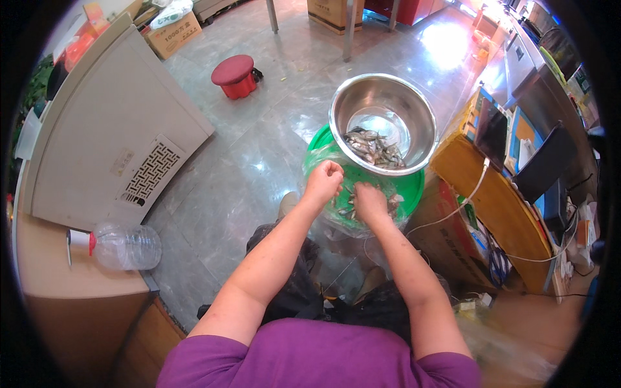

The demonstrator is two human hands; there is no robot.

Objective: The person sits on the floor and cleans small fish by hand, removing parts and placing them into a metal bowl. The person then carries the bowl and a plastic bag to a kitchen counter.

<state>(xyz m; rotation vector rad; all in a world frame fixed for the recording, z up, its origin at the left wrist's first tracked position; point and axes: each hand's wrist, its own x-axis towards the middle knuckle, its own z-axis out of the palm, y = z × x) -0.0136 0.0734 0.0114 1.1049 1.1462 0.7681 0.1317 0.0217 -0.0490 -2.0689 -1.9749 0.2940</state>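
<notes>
A green plastic tray (415, 191), partly covered by a clear plastic bag (318, 154), lies before me with small fish (394, 202) on it. My right hand (370, 201) reaches down among these fish, fingertips hidden, so its hold cannot be told. Just to its left, my left hand (326, 180) is above the bag with fingers curled; whether it pinches something is unclear. A stainless steel bowl (417, 109) stands at the far side of the tray, overlapping it, and holds a pile of small fish (371, 148).
A red stool (233, 72) stands on the tiled floor ahead. To the left are a white appliance (106, 116) and a clear plastic jug (128, 246). At the right, a cardboard box (451, 233) and a shelf with a tablet (491, 133) and a white cable (465, 201) stand close by.
</notes>
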